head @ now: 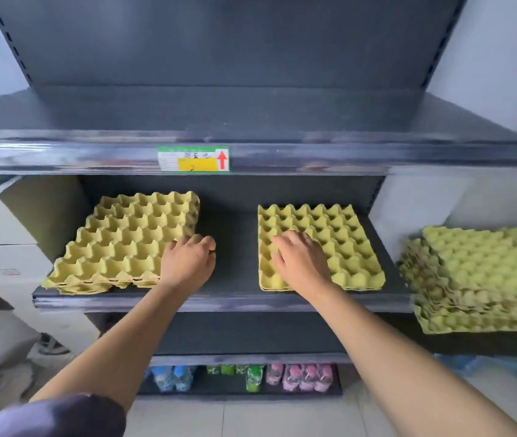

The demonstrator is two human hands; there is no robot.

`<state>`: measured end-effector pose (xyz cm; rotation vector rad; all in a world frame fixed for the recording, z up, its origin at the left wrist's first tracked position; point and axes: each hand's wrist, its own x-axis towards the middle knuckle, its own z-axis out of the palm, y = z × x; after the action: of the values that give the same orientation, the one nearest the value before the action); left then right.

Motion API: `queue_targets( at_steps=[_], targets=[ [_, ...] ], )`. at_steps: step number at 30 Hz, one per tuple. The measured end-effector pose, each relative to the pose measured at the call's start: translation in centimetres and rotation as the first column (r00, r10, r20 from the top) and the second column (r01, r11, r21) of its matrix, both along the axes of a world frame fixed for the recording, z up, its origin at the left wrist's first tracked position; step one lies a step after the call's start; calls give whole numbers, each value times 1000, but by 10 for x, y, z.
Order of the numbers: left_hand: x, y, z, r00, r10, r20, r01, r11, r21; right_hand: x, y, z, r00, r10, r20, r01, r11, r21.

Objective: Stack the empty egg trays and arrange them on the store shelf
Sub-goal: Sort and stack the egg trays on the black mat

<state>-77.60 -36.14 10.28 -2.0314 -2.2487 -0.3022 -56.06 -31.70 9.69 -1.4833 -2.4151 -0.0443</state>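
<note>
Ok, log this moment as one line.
left hand: on left stack front-right corner, grip unclear | right hand: rests spread on right stack | left stack: askew | spare pile: beside shelf, right

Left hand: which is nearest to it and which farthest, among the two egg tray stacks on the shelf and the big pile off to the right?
1. Left tray stack, touched by the left hand, on the left of the shelf.
2. Right tray stack, same shelf, under the right hand.
3. Big tray pile, beyond the shelf's right end.
</note>
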Motion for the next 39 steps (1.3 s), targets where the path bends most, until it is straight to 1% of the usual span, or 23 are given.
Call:
queue_targets(
  at_steps=[3, 5, 7, 11, 13, 15, 17, 20, 25, 29, 32, 35, 39],
  targets=[
    [84, 6, 3, 990, -140, -29, 141, 989, 37, 83, -5, 0, 998, -64, -10, 64, 997, 37],
    [135, 12, 3, 975, -221, -33, 222, 975, 24, 136, -6, -1, 992, -125, -15, 126, 991, 50],
    [181, 20, 3, 962, -271, -6, 271, 962, -1, 181, -6, -4, 984, -179, -11, 179, 983, 35],
    [253, 41, 3, 927, -373, 31, 374, 927, -40, 250, -1, -10, 965, -259, -32, 259, 965, 24],
    [303, 61, 1, 894, -446, 38, 447, 893, -45, 295, 7, -17, 947, -321, -12, 321, 947, 7],
    [321, 67, 1, 878, -474, 62, 478, 875, -75, 309, 8, -17, 943, -333, 14, 333, 942, -26],
    [363, 93, -10, 837, -542, 71, 546, 833, -91, 348, 25, -20, 925, -378, 45, 380, 924, -39],
    [411, 131, -22, 803, -585, 112, 595, 790, -145, 400, 52, -26, 909, -412, 57, 415, 907, -65],
    [471, 183, -37, 760, -630, 158, 650, 737, -186, 464, 92, -36, 892, -448, 60, 452, 882, -133],
    [509, 213, -47, 757, -631, 169, 653, 719, -238, 501, 119, -47, 887, -459, 60, 461, 867, -189],
    [540, 234, -57, 773, -608, 183, 634, 721, -279, 532, 138, -55, 892, -450, 31, 446, 869, -215],
    [573, 250, -67, 793, -573, 206, 608, 735, -300, 569, 157, -66, 904, -423, 63, 424, 870, -251],
    [614, 264, -86, 862, -451, 230, 506, 771, -386, 624, 182, -82, 929, -358, 94, 369, 882, -294]
  ],
)
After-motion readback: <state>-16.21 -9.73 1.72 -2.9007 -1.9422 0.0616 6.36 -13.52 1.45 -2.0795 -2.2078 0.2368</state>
